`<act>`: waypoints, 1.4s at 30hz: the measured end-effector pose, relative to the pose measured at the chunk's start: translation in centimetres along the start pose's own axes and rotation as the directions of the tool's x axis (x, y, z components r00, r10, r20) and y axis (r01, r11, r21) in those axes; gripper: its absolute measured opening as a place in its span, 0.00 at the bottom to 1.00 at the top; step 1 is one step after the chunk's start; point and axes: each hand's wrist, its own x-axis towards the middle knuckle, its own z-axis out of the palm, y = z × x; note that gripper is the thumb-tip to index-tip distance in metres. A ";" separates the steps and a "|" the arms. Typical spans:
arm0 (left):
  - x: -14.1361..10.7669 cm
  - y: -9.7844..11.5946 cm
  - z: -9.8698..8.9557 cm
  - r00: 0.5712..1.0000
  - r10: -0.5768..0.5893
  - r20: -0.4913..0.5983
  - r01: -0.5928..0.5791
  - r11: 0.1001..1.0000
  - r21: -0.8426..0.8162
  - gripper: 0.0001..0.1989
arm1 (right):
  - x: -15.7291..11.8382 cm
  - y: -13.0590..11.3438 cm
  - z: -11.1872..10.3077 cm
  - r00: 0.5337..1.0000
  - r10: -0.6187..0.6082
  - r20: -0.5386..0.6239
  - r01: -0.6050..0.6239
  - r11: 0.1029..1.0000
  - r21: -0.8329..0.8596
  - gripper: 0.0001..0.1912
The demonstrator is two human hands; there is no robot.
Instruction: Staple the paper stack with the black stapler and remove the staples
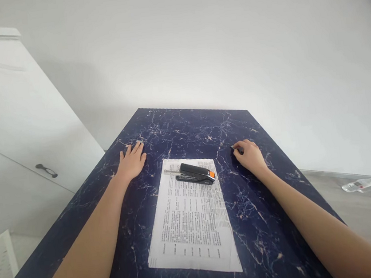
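Observation:
A black stapler (195,173) with an orange and silver end lies on its side on a printed sheet of paper (191,245). From its left end sticks out a thin metal rod (172,172). My left hand (132,161) rests flat on the dark blue marbled table (191,129), left of the paper, with its fingers spread. To the right of the paper, my right hand (249,155) is closed in a pinch near the tabletop. A small dark piece (232,147) shows at its fingertips, too small to name.
A white cabinet (17,109) with a dark handle (46,170) stands to the left. Behind the table is a pale wall (195,44). Clear plastic packaging (366,184) lies on the floor at the right. A white perforated panel (0,262) shows at the lower left.

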 end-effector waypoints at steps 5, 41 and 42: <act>0.1 -0.1 0.1 1.000 -0.003 0.011 0.003 1.000 0.007 0.30 | 0.0 0.0 0.1 1.000 -0.007 -0.002 0.007 1.000 -0.011 0.10; -0.1 0.9 -1.3 0.968 -0.043 -0.248 0.013 0.992 -0.122 0.16 | 0.0 -0.3 -0.1 1.000 -0.019 -0.007 0.019 1.000 -0.010 0.09; -0.1 1.1 -1.4 0.967 -0.030 -0.252 -0.003 0.992 -0.130 0.16 | 0.0 -0.4 -0.2 1.000 -0.019 -0.010 0.019 1.000 -0.009 0.09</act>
